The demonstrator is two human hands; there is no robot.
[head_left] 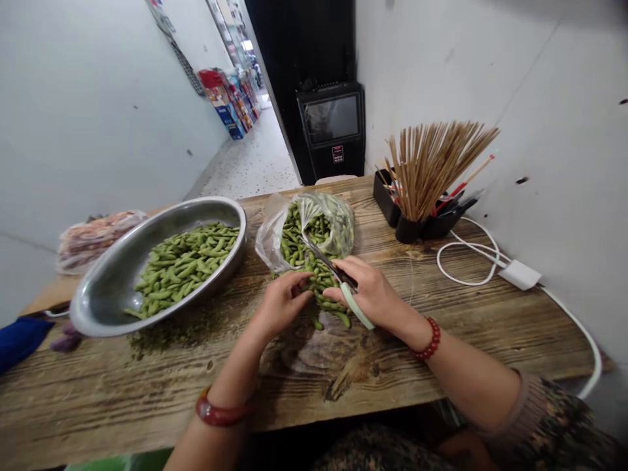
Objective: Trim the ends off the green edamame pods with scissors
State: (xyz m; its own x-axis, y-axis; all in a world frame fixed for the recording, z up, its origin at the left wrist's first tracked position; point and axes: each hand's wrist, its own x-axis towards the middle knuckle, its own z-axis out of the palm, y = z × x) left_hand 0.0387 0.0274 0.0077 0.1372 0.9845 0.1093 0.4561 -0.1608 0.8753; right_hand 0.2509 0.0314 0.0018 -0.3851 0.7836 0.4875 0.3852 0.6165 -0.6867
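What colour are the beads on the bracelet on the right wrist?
Red: the round-bead bracelet on the right wrist shows clearly in the head view.

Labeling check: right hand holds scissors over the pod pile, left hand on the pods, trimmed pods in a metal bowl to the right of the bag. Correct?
One error: the bowl sits left of the bag, not right. The head view shows it. The rest holds: right hand grips the scissors, left hand on the pods.
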